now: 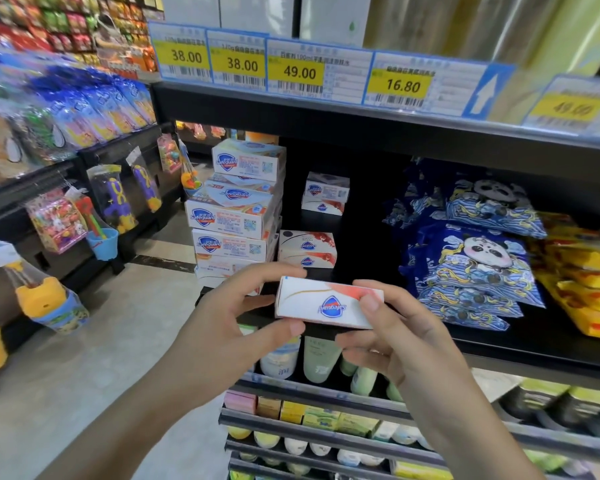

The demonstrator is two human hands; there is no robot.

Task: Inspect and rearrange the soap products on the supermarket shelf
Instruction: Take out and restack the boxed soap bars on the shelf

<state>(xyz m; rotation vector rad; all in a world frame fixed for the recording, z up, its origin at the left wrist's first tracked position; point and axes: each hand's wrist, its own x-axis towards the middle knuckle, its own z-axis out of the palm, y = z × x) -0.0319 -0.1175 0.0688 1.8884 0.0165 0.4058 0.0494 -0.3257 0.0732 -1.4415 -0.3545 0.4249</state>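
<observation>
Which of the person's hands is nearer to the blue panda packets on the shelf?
Right. The right hand grips the soap box at its right end, just left of the panda packets; the left hand holds the box's far end.

One head-worn wide-angle view looks forward and slightly down, close to the black shelf filling the frame's right.

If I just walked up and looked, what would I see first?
First you'd see the white soap box in the middle, held in front of the shelf by the left hand and the right hand, with its logo upside down. Next, the bright yellow price tags along the shelf edge above. Then the tall stack of soap boxes behind on the left, and the blue panda bags on the right.
</observation>
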